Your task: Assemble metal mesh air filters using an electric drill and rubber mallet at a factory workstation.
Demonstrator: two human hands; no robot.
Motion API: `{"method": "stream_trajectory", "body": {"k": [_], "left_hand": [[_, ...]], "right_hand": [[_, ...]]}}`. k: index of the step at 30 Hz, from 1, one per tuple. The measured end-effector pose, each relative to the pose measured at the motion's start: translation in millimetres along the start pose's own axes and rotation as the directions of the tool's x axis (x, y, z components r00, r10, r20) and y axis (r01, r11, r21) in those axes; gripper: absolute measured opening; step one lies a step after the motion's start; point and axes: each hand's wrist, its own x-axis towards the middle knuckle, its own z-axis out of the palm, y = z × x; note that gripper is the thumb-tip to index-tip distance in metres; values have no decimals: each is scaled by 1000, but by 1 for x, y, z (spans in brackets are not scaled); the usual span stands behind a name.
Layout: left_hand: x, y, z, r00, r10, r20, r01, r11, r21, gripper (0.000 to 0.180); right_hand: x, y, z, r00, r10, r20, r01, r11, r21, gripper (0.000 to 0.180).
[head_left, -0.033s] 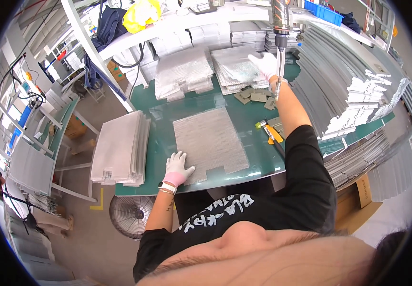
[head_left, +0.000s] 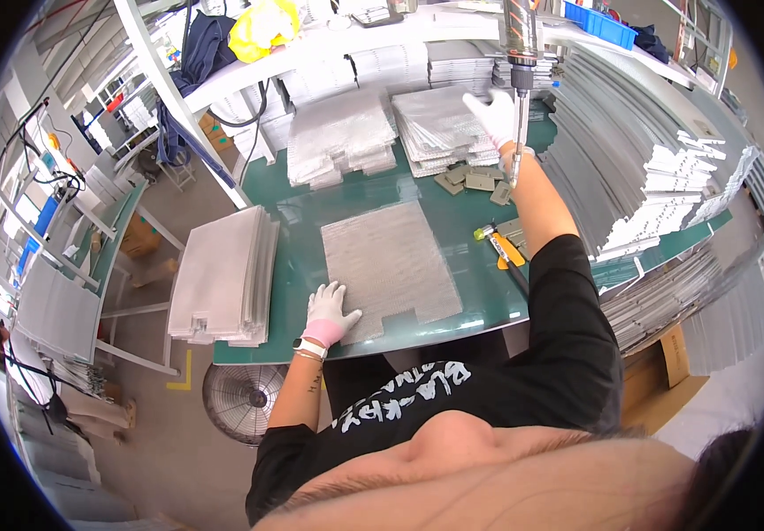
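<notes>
1. Green table point(head_left: 302, 230), carrying stacked grey panels.
2. Perforated metal sheet point(head_left: 388, 261), flat at the near table edge.
3. Left hand point(head_left: 329, 314), gloved, fingers spread, pressing the sheet's near-left corner.
4. Right hand point(head_left: 495, 115), gloved, closed around a hanging power screwdriver point(head_left: 520, 53).

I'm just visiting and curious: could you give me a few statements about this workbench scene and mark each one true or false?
1. The left hand in a white glove rests on the grey mesh sheet lying on the green bench top. True.
2. The right hand lies flat on that sheet. False: it is raised at the hanging metal tool.
3. A yellow-handled tool lies right of the sheet. True.
4. The floor fan stands on the bench. False: it is below the bench edge.
</notes>
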Motion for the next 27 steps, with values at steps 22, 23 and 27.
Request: {"method": "stream_trajectory", "body": {"k": [22,23,27], "left_hand": [[35,99,-43,917,270,-293,-396,696,-599,53],[50,118,-39,957,273,-102,-188,312,-931,53],[130,193,-29,866,453,211,477,-621,-622,50]], "right_hand": [[-161,-45,-49,869,-75,-489,214,948,234,70],[-178,-49,-48,880,-75,-468,194,958,212,72],[-235,-62,-32,922,82,-378,4,975,222,72]]}}
